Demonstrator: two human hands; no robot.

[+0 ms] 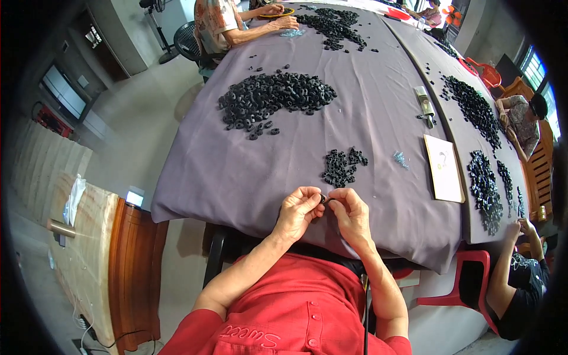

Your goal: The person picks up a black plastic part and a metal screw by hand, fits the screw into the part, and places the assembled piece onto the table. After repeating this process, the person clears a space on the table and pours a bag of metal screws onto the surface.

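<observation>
My left hand (299, 212) and my right hand (350, 214) meet over the near edge of the cloth-covered table (236, 177). Between their fingertips is a small black part (323, 199), pinched from both sides; its exact shape is mostly hidden by the fingers. Just beyond lies a small heap of black plastic pieces (339, 170). Farther back and to the left spreads a larger pile of black ring-shaped pieces (275, 94). To the right of the small heap sits a little cluster of pale blue, clear bits (401, 160).
A pale board (445, 171) and a tube-like item (425, 105) lie at the right. More black piles (473, 109) cover the adjoining table, where other people (520, 121) work. Another person (216, 26) sits far left. A wooden cabinet (127, 260) stands at left.
</observation>
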